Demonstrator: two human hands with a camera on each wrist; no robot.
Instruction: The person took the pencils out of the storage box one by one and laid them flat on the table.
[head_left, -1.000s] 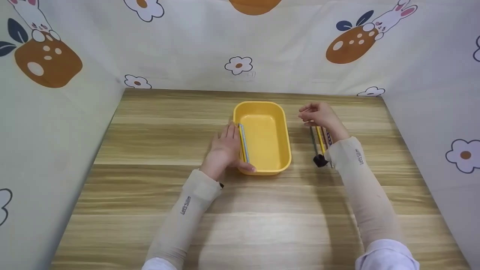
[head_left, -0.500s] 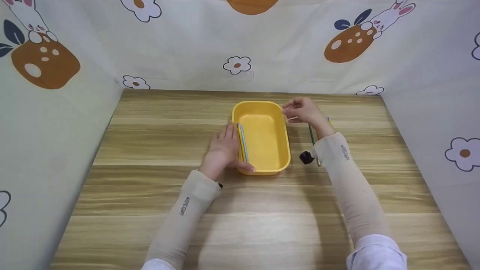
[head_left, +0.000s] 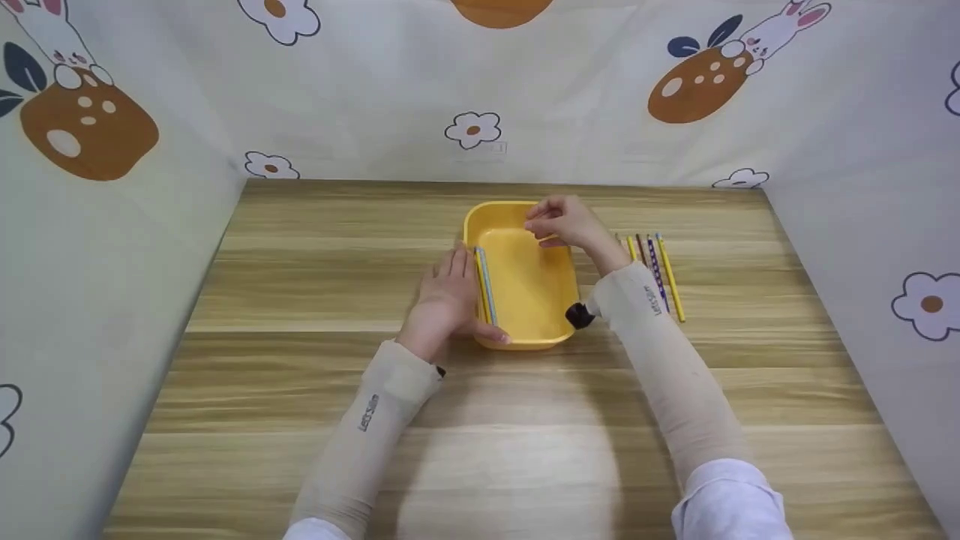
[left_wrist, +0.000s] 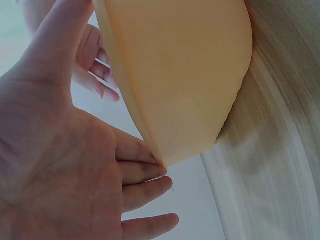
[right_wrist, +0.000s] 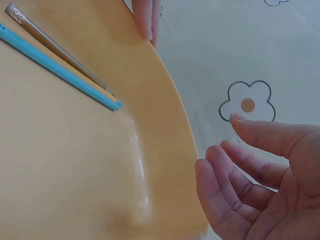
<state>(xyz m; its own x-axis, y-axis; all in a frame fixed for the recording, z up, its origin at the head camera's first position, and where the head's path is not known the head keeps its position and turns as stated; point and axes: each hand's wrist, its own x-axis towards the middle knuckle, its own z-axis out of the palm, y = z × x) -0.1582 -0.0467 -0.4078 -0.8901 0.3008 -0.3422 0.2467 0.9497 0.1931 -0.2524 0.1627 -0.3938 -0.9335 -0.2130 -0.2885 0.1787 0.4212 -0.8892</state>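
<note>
A yellow plastic tray (head_left: 525, 341) stands on the table, with a light blue pencil (head_left: 487, 285) and a yellow pencil (head_left: 481, 289) lying along its left side. My left hand (head_left: 446, 300) rests against the tray's left rim with straight fingers, its thumb along the near corner. In the left wrist view the fingertips touch the rim from outside. Over the tray's far right corner hovers my right hand (head_left: 570, 225). The right wrist view shows its fingers (right_wrist: 260, 170) loosely bent, thumb apart, with nothing between them.
Several pencils (head_left: 670, 277) lie side by side on the wooden table (head_left: 315, 375) right of the tray, partly hidden by the right forearm. A black wrist camera (head_left: 579, 316) overlaps the tray's right rim. Patterned cloth walls (head_left: 375, 97) enclose the back and sides.
My right hand has moved left from above the loose pencils to over the tray, uncovering more of those pencils. The left hand and the tray have stayed put.
</note>
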